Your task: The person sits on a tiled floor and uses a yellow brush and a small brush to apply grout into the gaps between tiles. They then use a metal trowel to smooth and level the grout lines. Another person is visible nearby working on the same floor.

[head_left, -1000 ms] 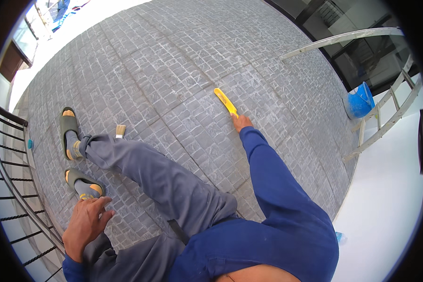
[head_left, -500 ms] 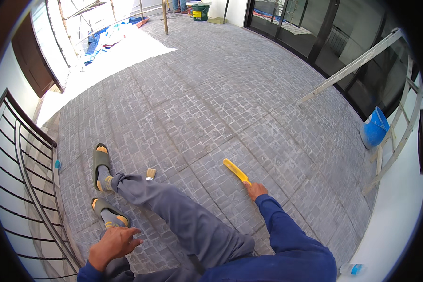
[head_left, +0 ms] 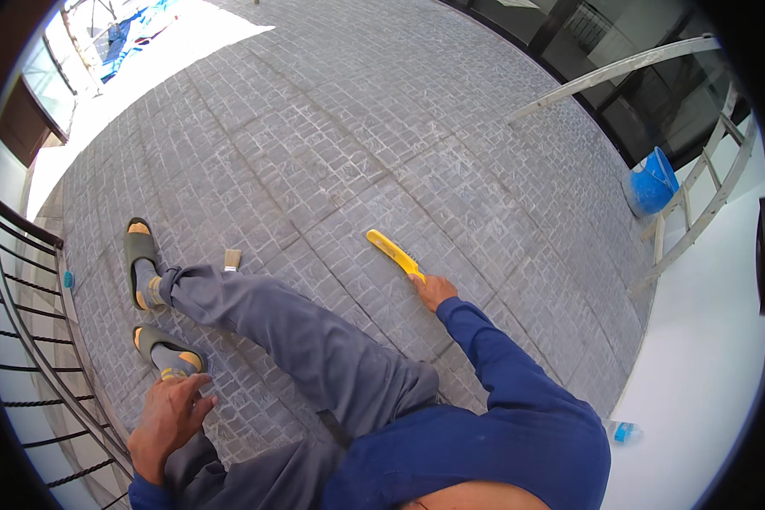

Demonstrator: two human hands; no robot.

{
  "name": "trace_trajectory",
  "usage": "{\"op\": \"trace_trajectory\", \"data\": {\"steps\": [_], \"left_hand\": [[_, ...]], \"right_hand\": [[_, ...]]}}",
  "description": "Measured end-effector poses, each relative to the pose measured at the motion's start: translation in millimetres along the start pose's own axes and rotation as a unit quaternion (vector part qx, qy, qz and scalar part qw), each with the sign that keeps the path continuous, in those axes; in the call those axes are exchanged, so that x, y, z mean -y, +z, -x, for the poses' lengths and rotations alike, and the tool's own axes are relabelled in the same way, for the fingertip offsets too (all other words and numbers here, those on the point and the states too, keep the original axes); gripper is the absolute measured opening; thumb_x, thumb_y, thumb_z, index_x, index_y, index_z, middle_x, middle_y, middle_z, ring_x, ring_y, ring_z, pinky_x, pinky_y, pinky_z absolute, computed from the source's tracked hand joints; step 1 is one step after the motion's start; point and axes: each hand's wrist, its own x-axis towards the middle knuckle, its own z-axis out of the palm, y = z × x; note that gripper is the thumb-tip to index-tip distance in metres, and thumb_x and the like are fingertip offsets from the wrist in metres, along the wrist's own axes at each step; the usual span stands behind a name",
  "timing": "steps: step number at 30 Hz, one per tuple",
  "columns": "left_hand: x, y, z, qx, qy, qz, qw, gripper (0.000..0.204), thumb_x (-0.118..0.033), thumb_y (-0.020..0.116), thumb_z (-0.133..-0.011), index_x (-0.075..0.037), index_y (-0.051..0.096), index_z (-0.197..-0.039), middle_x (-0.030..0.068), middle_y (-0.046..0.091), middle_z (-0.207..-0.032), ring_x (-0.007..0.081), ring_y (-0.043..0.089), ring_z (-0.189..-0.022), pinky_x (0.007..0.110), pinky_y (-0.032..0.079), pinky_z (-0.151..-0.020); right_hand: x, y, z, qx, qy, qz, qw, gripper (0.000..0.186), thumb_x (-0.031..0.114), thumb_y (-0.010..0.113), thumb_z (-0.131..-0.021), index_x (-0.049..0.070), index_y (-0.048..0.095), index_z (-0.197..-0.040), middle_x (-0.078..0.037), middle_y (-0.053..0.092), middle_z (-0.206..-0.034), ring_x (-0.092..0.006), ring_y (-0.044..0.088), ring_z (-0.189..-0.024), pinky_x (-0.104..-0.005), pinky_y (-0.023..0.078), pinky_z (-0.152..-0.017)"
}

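Note:
My right hand (head_left: pixel 435 291) is closed round a yellow-handled brush (head_left: pixel 387 247) with dark bristles, held at or just above the grey patterned paving (head_left: pixel 331 161). My left hand (head_left: pixel 171 408) is by my bent left leg, fingers loosely curved and apart, with nothing visible in it. Beyond my grey trouser leg (head_left: pixel 289 323) lies a paintbrush (head_left: pixel 233 259) with pale bristles, its lower part hidden behind the leg. My feet in olive slippers (head_left: pixel 137 255) stick out to the left.
A dark metal railing (head_left: pixel 25 323) runs along the left. At right stand a metal ladder (head_left: pixel 710 195) and blue bucket (head_left: pixel 654 189), by dark glass doors (head_left: pixel 586 59). A plastic bottle (head_left: pixel 625 432) lies by the white wall. Blue sheeting (head_left: pixel 127 42) is in sunlight at the back.
Compared with a second ago, my right hand and the yellow brush are drawn back toward me. The camera view tilted up half a second ago and has tilted down again since.

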Motion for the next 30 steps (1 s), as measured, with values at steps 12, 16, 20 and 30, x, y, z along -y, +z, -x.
{"op": "trace_trajectory", "data": {"steps": [12, 16, 20, 30], "left_hand": [[-11, 6, -25, 0.039, -0.017, 0.011, 0.999, 0.031, -0.014, 0.070, -0.080, -0.001, 0.063, -0.108, 0.0145, 0.066, -0.081, 0.0307, 0.063, -0.078, 0.040, 0.045, -0.079], [-17, 2, -26, 0.026, -0.009, 0.014, 1.000, 0.031, -0.014, 0.070, -0.080, -0.001, 0.063, -0.108, 0.0141, 0.066, -0.081, 0.0307, 0.063, -0.076, 0.039, 0.044, -0.078], [-18, 0, -19, 0.009, -0.023, 0.021, 0.999, 0.031, -0.012, 0.070, -0.081, -0.001, 0.063, -0.109, 0.0139, 0.066, -0.082, 0.0292, 0.062, -0.075, 0.038, 0.044, -0.077], [-2, 6, -12, 0.019, -0.035, 0.023, 0.999, 0.031, -0.010, 0.069, -0.081, 0.000, 0.062, -0.109, 0.0146, 0.065, -0.083, 0.0285, 0.062, -0.073, 0.038, 0.044, -0.079]], "right_hand": [[-38, -7, 33, 0.005, 0.048, -0.001, 0.999, 0.076, 0.065, 0.033, -0.095, -0.001, 0.069, -0.089, -0.027, 0.066, -0.082, -0.0455, 0.064, -0.082, -0.0530, 0.049, -0.072], [27, -10, -48, -0.036, 0.003, 0.001, 0.999, 0.075, 0.066, 0.033, -0.094, 0.000, 0.070, -0.093, -0.024, 0.068, -0.089, -0.0422, 0.065, -0.088, -0.0510, 0.051, -0.077], [60, -23, -86, -0.068, -0.002, -0.011, 0.998, 0.074, 0.067, 0.037, -0.093, 0.001, 0.070, -0.096, -0.024, 0.068, -0.093, -0.0417, 0.065, -0.091, -0.0511, 0.050, -0.080], [-68, -11, 101, 0.052, 0.078, 0.027, 0.995, 0.073, 0.065, 0.035, -0.094, 0.000, 0.069, -0.093, -0.029, 0.065, -0.085, -0.0471, 0.062, -0.085, -0.0546, 0.047, -0.073]]}}
